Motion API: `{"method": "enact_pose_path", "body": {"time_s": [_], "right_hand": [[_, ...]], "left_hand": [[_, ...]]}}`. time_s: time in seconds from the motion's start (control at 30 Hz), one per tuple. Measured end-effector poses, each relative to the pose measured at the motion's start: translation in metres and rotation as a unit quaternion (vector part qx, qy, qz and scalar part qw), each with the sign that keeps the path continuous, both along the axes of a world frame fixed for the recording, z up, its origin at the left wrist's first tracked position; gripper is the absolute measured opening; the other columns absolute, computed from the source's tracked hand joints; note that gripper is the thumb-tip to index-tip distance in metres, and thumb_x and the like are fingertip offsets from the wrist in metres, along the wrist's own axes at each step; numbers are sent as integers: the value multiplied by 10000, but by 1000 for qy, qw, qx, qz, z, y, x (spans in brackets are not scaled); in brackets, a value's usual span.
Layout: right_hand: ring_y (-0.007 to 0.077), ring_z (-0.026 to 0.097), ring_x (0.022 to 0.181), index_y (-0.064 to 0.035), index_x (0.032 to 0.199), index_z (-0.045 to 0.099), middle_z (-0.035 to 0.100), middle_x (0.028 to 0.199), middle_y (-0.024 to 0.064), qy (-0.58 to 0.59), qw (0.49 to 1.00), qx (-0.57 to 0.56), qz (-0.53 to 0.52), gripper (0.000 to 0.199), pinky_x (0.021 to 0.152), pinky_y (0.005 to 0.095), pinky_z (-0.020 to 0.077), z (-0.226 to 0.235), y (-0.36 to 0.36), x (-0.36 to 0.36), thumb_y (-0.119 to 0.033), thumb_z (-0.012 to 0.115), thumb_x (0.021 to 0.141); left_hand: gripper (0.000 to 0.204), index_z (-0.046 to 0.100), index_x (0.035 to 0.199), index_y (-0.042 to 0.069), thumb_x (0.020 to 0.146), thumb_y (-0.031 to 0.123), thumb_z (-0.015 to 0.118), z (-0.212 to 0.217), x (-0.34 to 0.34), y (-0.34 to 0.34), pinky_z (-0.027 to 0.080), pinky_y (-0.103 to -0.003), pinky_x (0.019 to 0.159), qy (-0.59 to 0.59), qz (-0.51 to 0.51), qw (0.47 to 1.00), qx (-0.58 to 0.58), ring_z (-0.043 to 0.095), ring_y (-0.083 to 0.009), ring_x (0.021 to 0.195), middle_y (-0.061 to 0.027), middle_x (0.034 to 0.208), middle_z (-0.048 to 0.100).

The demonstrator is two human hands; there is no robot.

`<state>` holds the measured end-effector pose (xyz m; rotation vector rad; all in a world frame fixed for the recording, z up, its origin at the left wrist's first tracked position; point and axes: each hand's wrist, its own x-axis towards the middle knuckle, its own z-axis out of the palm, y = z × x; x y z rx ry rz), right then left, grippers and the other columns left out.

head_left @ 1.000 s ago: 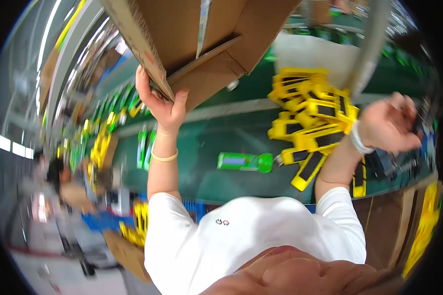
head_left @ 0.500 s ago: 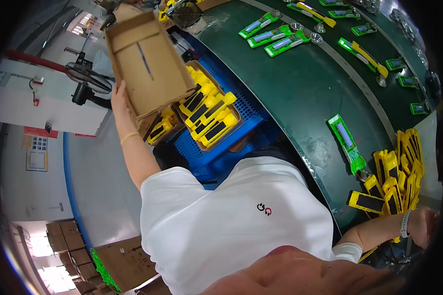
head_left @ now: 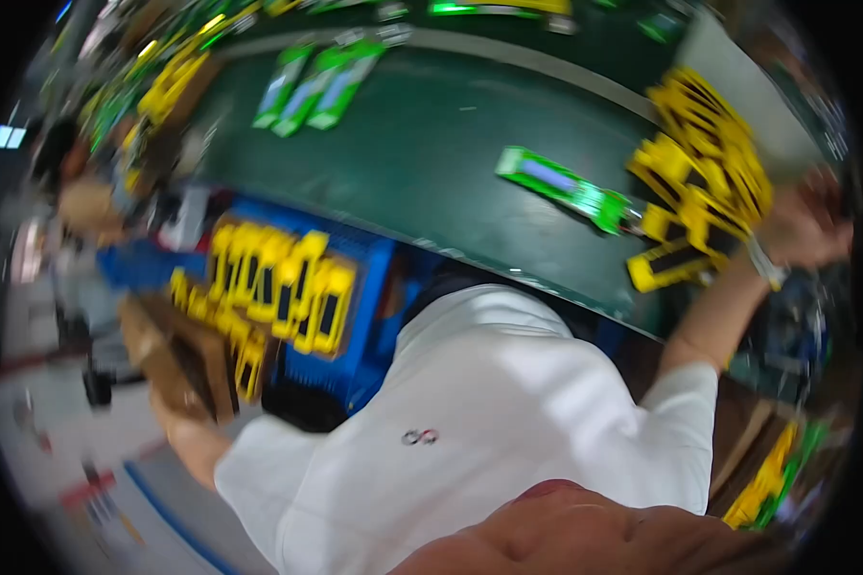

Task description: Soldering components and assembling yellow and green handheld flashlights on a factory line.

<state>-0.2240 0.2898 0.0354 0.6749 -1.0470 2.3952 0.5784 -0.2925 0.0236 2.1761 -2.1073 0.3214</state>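
Observation:
At the lower left, my left hand [head_left: 168, 410] is closed on a brown cardboard box [head_left: 153, 335], which is tilted so that it shows narrow. My fingers are mostly hidden by the box. Beside it, yellow plastic housings with dark panels [head_left: 283, 287] fill a carton on a blue crate [head_left: 360, 321]. Over at the right, my right hand [head_left: 807, 225] is raised next to a heap of yellow housings [head_left: 705, 172] on the green table. Motion blurs its fingers, so whether they hold anything is unclear. A green housing with a pale cylinder [head_left: 566, 190] lies left of the heap.
Several green housings [head_left: 318, 86] lie side by side on the far part of the green table [head_left: 403, 158]. A pale upright panel [head_left: 743, 86] stands behind the heap. Yellow and green parts [head_left: 772, 479] sit low at the right. A blurred person [head_left: 86, 201] is at the far left.
The whole view has swung round. The cardboard box in my left hand has come lower and turned from its open face to nearly edge-on. My right hand has stayed beside the yellow heap.

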Motion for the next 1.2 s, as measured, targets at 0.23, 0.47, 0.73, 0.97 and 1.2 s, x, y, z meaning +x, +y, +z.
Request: {"method": "enact_pose_path", "body": {"time_s": [0.23,0.47,0.73,0.97,1.2], "right_hand": [[257,562,836,19,960,572,615,865,150,120,990,-60,-36,548,655,334,384,24,0,41,-511,470,859],[246,492,829,53,861,586,602,855,136,81,989,-97,-73,581,683,325,356,32,10,55,-524,532,809],[251,547,795,-70,956,550,617,814,98,97,980,-173,21,379,610,333,390,27,48,79,-437,471,901],[214,475,837,-35,971,581,595,867,80,35,984,-172,39,345,656,301,377,-17,86,81,-351,448,924],[205,451,822,-71,982,587,544,849,80,16,979,-190,72,308,648,285,369,-21,100,90,-342,450,925]], "left_hand": [[529,546,1170,20,868,445,455,70,47,-2,447,-424,845,-127,14,989,-76,546,-391,1018,-229,1104,582],[549,473,1247,-10,748,59,692,55,-411,231,409,-366,928,230,-586,769,-110,498,-259,1123,-160,1288,476],[888,393,1332,224,553,397,783,-35,-627,457,136,-624,1024,38,-909,413,25,252,-387,1303,-184,1403,305],[568,545,1155,218,625,335,713,-33,-704,450,246,-590,994,99,-910,401,-18,353,-366,1232,-96,1327,422],[709,501,1213,180,589,384,770,-51,-688,468,172,-603,1003,118,-897,425,-12,266,-365,1285,-140,1368,359]]}}
